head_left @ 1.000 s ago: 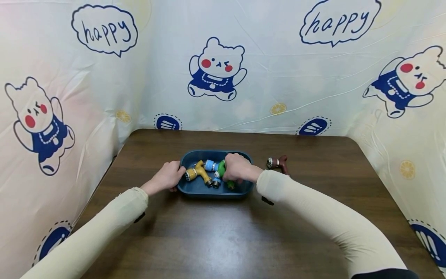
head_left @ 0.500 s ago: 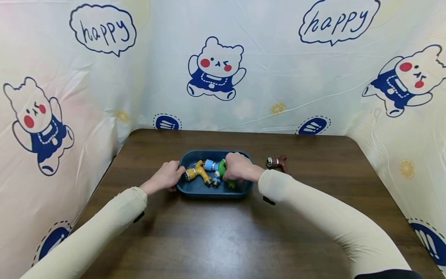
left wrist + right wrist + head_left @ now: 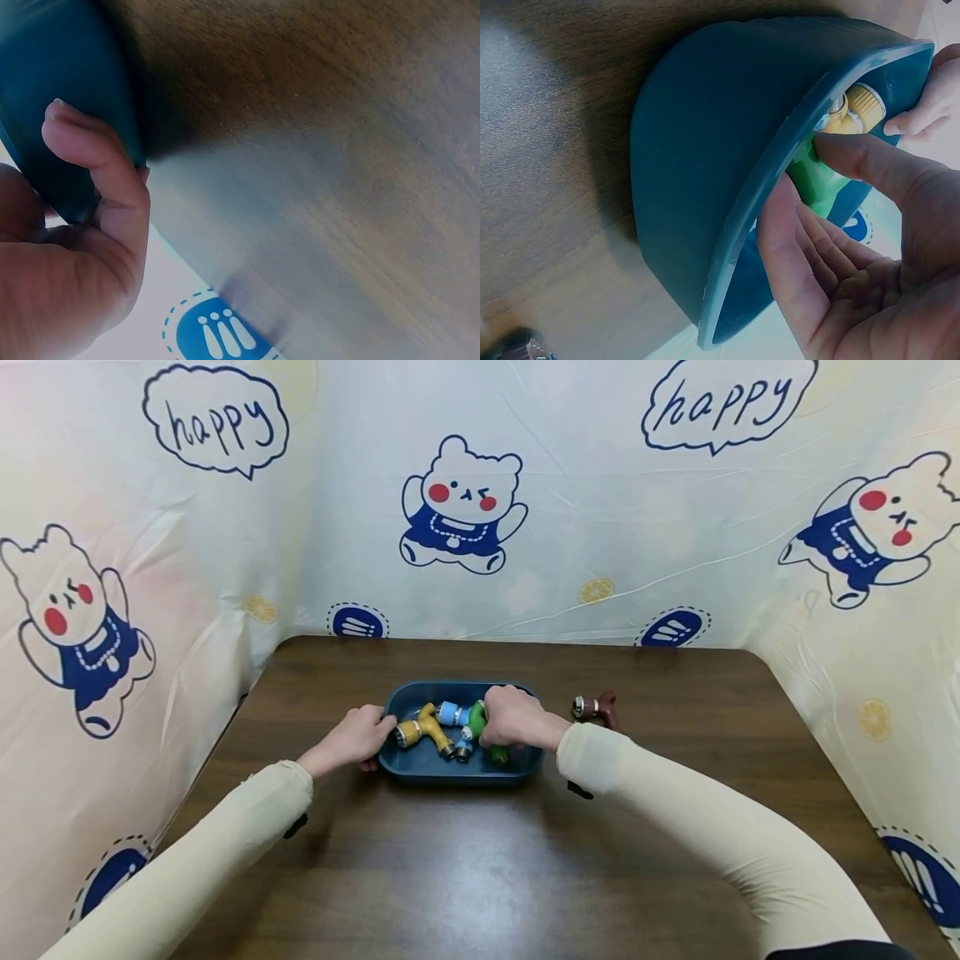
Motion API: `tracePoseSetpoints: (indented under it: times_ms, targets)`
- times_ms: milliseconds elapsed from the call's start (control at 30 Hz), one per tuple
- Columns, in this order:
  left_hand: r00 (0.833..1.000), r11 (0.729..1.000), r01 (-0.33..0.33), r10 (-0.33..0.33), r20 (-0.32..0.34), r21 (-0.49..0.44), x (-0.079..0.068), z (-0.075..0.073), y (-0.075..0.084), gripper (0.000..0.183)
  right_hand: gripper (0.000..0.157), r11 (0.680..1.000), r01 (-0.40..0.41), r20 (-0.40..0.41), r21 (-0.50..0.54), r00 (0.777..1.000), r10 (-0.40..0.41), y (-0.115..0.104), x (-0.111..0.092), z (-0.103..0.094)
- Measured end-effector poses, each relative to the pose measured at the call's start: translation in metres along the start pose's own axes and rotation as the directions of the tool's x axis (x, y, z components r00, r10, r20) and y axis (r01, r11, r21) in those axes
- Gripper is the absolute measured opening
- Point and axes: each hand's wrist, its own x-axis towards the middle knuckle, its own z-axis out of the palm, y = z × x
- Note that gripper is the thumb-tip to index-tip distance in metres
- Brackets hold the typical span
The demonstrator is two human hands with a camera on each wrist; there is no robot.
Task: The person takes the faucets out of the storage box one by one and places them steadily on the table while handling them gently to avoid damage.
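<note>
A dark blue tray (image 3: 450, 772) sits on the table with several tap-shaped fittings in it. My left hand (image 3: 351, 741) grips the tray's left end; in the left wrist view, its fingers (image 3: 112, 165) curl against the tray's outer wall. Inside the tray, my right hand (image 3: 517, 720) holds a green fitting (image 3: 814, 178) between thumb and fingers, covering part of it. Left of the green one lie a yellow fitting (image 3: 427, 727), with a ribbed collar and a dark end, and a light blue fitting (image 3: 454, 714), partly hidden behind the others.
A dark red tap-shaped fitting (image 3: 600, 708) lies on the brown wooden table (image 3: 480, 860), just right of the tray. A printed cloth (image 3: 570, 510) with cartoon bears hangs around the table's back and sides.
The head view has shifted very slightly. Both hands keep their places, the left at the tray's end and the right on the green fitting.
</note>
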Motion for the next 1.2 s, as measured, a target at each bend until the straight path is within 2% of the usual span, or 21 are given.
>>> tracePoseSetpoints:
  times_ms: [267,767,1000,1200]
  targets:
    - [1.0,1.0,-0.005,0.005,0.005,-0.003,-0.001,-0.003,-0.001,0.038,0.032,1.0,0.008,-0.001,-0.007,1.0,-0.008,-0.003,0.0,-0.002]
    - [1.0,1.0,-0.002,0.002,0.002,-0.018,0.003,-0.001,-0.005,0.04,0.031,1.0,-0.006,0.0,-0.006,1.0,0.006,-0.004,-0.004,-0.005]
    - [1.0,1.0,0.011,-0.011,-0.005,-0.011,0.004,0.001,-0.004,0.041,0.025,1.0,-0.024,0.0,-0.001,1.0,0.024,-0.004,-0.005,-0.011]
    - [1.0,1.0,-0.003,0.003,-0.008,-0.015,0.003,0.002,-0.004,0.041,0.026,1.0,-0.016,-0.002,0.01,1.0,0.016,-0.002,-0.005,-0.012]
